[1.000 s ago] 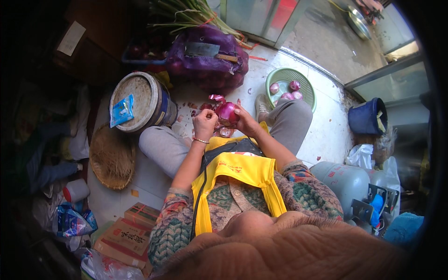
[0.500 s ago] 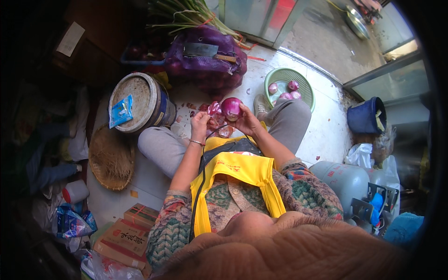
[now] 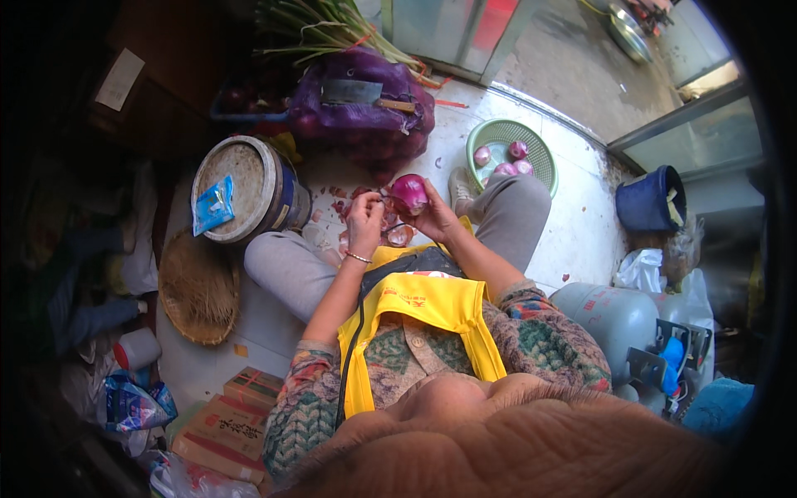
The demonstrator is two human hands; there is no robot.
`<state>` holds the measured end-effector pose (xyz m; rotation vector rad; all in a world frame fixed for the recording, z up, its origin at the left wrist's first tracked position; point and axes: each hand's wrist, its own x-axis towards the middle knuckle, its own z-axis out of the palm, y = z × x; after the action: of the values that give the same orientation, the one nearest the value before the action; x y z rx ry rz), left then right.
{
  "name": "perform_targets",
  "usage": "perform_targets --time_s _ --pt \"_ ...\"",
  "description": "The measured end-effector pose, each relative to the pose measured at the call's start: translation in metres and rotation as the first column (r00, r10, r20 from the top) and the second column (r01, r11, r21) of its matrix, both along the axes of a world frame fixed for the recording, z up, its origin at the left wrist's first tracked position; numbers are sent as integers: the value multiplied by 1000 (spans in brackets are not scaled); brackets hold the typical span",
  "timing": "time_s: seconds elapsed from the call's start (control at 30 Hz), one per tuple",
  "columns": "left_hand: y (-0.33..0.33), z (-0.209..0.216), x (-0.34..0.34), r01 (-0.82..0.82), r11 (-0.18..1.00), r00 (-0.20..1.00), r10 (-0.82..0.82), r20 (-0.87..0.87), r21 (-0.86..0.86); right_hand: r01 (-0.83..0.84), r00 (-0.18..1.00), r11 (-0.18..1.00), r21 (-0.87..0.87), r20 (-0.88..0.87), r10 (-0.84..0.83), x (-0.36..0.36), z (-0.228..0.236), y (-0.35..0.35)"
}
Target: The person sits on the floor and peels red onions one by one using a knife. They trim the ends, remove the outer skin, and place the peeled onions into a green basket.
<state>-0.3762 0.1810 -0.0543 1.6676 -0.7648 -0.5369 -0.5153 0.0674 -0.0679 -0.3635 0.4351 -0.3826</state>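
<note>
Onion (image 3: 409,193) in half-curled R hand (image 3: 437,217)

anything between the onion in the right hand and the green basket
Yes: in this view the shoe lies between the onion and the basket, and the grey knee overlaps the basket's lower edge.

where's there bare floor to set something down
Widest: the white floor between the green basket, blue bucket and grey cylinder, with a few scraps on it. A smaller patch lies between the purple mesh bag and the basket. Crowded: between the person's knees, strewn with onion skins, and lower left, with cardboard boxes and plastic bags.
</note>
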Motion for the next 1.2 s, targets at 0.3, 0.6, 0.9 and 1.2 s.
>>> perform_targets --time_s 0.3,0.6,0.9,1.2 --pt "-5 10 -7 93 990 973 -68 -222 104 123 990 985 -119 -53 -130 7 4 10" --pt "-6 5 -5 87 993 911 -48 -411 77 252 939 931 -265 -167 -302 14 -8 17" --pt "-1 6 1 70 997 786 -42 -617 21 223 947 916 -334 -148 -284 19 -10 14" --pt "0 -4 -4 202 979 953 -193 -235 15 21 998 999 -44 -57 -24 -1 -8 5"
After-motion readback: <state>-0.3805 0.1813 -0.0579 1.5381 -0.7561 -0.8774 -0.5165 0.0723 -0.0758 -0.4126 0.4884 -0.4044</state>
